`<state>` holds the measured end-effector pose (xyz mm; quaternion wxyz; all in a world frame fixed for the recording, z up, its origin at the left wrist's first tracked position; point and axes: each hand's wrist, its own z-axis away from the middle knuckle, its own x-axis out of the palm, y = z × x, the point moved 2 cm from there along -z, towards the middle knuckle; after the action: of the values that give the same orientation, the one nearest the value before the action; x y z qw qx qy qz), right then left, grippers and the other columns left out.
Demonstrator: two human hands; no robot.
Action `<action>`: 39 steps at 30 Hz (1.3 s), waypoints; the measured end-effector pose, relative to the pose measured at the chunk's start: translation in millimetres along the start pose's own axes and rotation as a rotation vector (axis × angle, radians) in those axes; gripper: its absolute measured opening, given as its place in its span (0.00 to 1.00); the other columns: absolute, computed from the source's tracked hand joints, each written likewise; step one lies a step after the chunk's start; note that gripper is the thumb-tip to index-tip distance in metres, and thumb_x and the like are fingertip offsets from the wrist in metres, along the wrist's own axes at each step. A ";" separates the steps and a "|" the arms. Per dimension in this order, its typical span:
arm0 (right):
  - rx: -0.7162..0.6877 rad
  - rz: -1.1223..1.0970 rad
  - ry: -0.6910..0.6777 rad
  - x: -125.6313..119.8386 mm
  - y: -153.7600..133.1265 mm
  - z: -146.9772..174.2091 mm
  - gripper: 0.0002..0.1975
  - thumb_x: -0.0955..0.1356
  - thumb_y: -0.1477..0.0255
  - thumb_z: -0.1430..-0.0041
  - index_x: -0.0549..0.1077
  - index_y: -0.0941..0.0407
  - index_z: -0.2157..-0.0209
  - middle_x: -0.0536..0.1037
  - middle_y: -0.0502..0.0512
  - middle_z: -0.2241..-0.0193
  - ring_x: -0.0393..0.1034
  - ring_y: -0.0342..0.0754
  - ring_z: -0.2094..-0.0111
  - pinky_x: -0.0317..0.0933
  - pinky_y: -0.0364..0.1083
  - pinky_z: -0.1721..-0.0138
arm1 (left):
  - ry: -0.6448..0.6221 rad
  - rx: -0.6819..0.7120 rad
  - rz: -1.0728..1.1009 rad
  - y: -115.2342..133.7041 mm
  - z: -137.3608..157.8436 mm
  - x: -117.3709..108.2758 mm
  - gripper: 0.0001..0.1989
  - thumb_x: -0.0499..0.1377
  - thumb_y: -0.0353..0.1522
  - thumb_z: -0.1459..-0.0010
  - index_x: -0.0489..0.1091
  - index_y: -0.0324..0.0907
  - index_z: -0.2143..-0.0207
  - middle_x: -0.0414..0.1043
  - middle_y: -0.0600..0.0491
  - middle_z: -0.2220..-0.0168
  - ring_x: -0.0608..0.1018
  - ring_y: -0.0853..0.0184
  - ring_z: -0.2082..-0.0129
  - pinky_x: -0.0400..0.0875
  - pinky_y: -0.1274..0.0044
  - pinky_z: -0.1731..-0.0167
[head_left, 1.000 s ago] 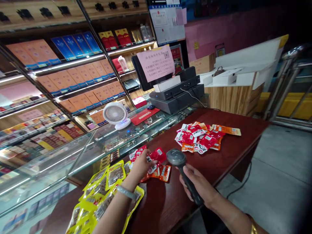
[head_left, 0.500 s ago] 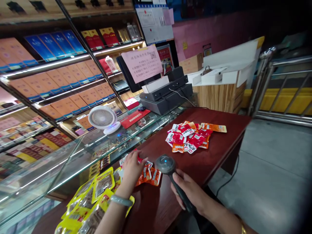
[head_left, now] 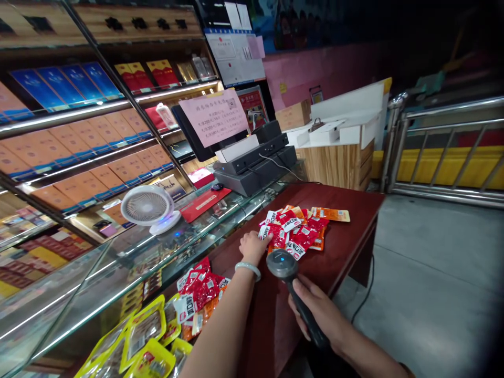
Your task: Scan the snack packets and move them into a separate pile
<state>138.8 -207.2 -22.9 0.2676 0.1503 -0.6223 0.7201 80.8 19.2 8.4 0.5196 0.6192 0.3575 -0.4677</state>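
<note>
My right hand [head_left: 315, 310] is wrapped around the dark handle of a barcode scanner [head_left: 282, 264], whose head shows a small blue light. Wearing a pale bangle, my left hand [head_left: 254, 247] reaches to the near left edge of a pile of red, white and orange snack packets [head_left: 301, 228]. Its fingers are bent and its thumb lies against a white-and-red packet [head_left: 264, 231] at that edge; the fingertips are partly hidden. Left of my forearm, a second heap of red and orange packets [head_left: 202, 289] lies beside several yellow-edged clear food packs [head_left: 144, 331].
A glass display counter [head_left: 98, 273] runs along the left of the brown table [head_left: 334, 197]. On it stand a white fan [head_left: 147, 205], a monitor with a pink sign [head_left: 218, 118] and a grey cash drawer [head_left: 252, 170]. Beyond the table is a metal railing [head_left: 449, 189].
My left hand has gone from the near-left heap, now uncovered, forward and right to the larger pile. The scanner stays in my right hand. The view has swung slightly right.
</note>
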 end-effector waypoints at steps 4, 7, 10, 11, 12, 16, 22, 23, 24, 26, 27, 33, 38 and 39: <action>-0.024 0.019 0.033 -7.5 -4.0 -3.1 0.23 0.66 0.48 0.43 0.64 0.53 0.59 0.66 0.39 0.82 0.57 0.36 0.89 0.52 0.36 0.90 | 0.130 0.006 0.112 -11.8 7.1 -5.4 0.28 0.62 0.50 0.50 0.67 0.41 0.54 0.73 0.40 0.52 0.74 0.49 0.49 0.67 0.64 0.53; -0.041 0.017 0.060 -10.7 -8.0 -2.8 0.23 0.66 0.48 0.42 0.64 0.53 0.58 0.66 0.39 0.81 0.58 0.36 0.89 0.53 0.36 0.89 | 0.167 0.039 0.344 -30.5 16.4 -13.3 0.24 0.63 0.45 0.48 0.63 0.41 0.54 0.76 0.46 0.60 0.79 0.59 0.61 0.69 0.72 0.61; -0.034 0.009 0.047 -9.3 -9.9 -0.7 0.23 0.66 0.48 0.42 0.64 0.53 0.59 0.66 0.39 0.81 0.57 0.36 0.89 0.52 0.36 0.89 | 0.179 0.039 0.516 -49.4 33.3 -25.3 0.24 0.65 0.44 0.51 0.63 0.41 0.58 0.76 0.51 0.66 0.78 0.64 0.68 0.68 0.76 0.67; -0.029 0.005 0.031 -7.8 -9.8 0.2 0.23 0.66 0.48 0.42 0.64 0.53 0.60 0.65 0.39 0.81 0.57 0.36 0.89 0.52 0.36 0.89 | 0.185 0.028 0.540 -55.1 40.2 -29.6 0.24 0.66 0.45 0.52 0.64 0.42 0.59 0.75 0.52 0.67 0.77 0.65 0.69 0.68 0.76 0.69; -0.027 -0.003 0.013 -5.9 -9.3 1.0 0.23 0.66 0.48 0.42 0.64 0.53 0.60 0.65 0.39 0.81 0.56 0.35 0.89 0.52 0.36 0.89 | 0.186 0.015 0.559 -60.3 47.2 -33.5 0.24 0.66 0.46 0.53 0.64 0.42 0.60 0.75 0.53 0.69 0.76 0.66 0.71 0.68 0.77 0.70; -0.008 -0.051 -0.044 3.3 -4.2 4.3 0.22 0.66 0.50 0.40 0.64 0.54 0.58 0.65 0.40 0.80 0.56 0.35 0.89 0.51 0.36 0.89 | 0.163 -0.019 0.665 -79.1 72.0 -43.9 0.26 0.67 0.46 0.55 0.64 0.41 0.60 0.73 0.55 0.71 0.75 0.67 0.74 0.67 0.78 0.73; 0.038 -0.006 -0.148 18.7 5.4 10.4 0.20 0.66 0.51 0.40 0.63 0.54 0.63 0.65 0.40 0.80 0.56 0.35 0.88 0.53 0.35 0.90 | 0.179 -0.042 0.690 -105.4 96.6 -53.0 0.27 0.67 0.47 0.56 0.64 0.41 0.60 0.74 0.53 0.69 0.76 0.66 0.72 0.68 0.76 0.71; 0.047 0.000 -0.166 21.4 7.0 11.3 0.21 0.66 0.50 0.40 0.62 0.54 0.63 0.65 0.40 0.81 0.56 0.35 0.88 0.53 0.35 0.90 | 0.171 -0.048 0.683 -109.2 99.5 -53.7 0.27 0.67 0.47 0.57 0.64 0.41 0.60 0.74 0.54 0.69 0.76 0.66 0.72 0.68 0.76 0.70; 0.054 0.004 -0.182 24.0 8.6 11.9 0.21 0.66 0.50 0.40 0.62 0.54 0.63 0.65 0.40 0.81 0.56 0.35 0.88 0.53 0.35 0.90 | 0.162 -0.056 0.678 -112.9 102.0 -53.8 0.28 0.67 0.48 0.57 0.64 0.42 0.60 0.74 0.54 0.69 0.76 0.66 0.72 0.68 0.76 0.70; 0.068 0.004 -0.207 28.3 12.0 12.5 0.22 0.66 0.50 0.41 0.62 0.54 0.61 0.64 0.40 0.82 0.56 0.35 0.89 0.53 0.35 0.90 | 0.150 -0.078 0.667 -119.3 106.1 -52.9 0.28 0.67 0.48 0.57 0.63 0.42 0.59 0.73 0.55 0.70 0.75 0.66 0.72 0.68 0.76 0.70; 0.075 0.001 -0.213 29.6 13.7 12.6 0.22 0.66 0.50 0.41 0.62 0.54 0.61 0.64 0.39 0.82 0.56 0.35 0.89 0.53 0.35 0.90 | 0.151 -0.092 0.654 -122.1 108.0 -52.5 0.28 0.67 0.47 0.57 0.63 0.42 0.59 0.73 0.55 0.71 0.75 0.66 0.73 0.67 0.76 0.70; 0.120 0.005 -0.240 25.6 20.0 14.8 0.20 0.66 0.51 0.40 0.63 0.54 0.60 0.64 0.40 0.81 0.55 0.34 0.89 0.52 0.34 0.90 | 0.146 -0.146 0.604 -143.6 131.3 -65.2 0.32 0.67 0.49 0.58 0.64 0.41 0.55 0.73 0.55 0.70 0.75 0.65 0.72 0.67 0.75 0.70; 0.146 0.025 -0.219 19.0 20.5 14.6 0.19 0.66 0.52 0.39 0.64 0.54 0.61 0.65 0.40 0.81 0.55 0.34 0.89 0.52 0.34 0.90 | -0.059 -0.104 0.517 -177.9 166.4 -85.1 0.33 0.68 0.45 0.58 0.68 0.40 0.51 0.76 0.51 0.64 0.77 0.61 0.65 0.69 0.73 0.62; 0.150 0.021 -0.226 19.4 21.0 14.0 0.19 0.66 0.52 0.39 0.63 0.54 0.61 0.65 0.40 0.81 0.55 0.34 0.89 0.52 0.34 0.90 | -0.077 -0.118 0.440 -185.5 171.8 -86.7 0.31 0.67 0.44 0.57 0.68 0.40 0.51 0.77 0.50 0.62 0.77 0.60 0.63 0.69 0.73 0.61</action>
<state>109.3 -218.8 -26.8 0.1761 0.2437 -0.5945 0.7458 -153.7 -107.1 29.7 0.6576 0.6325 0.2204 -0.3449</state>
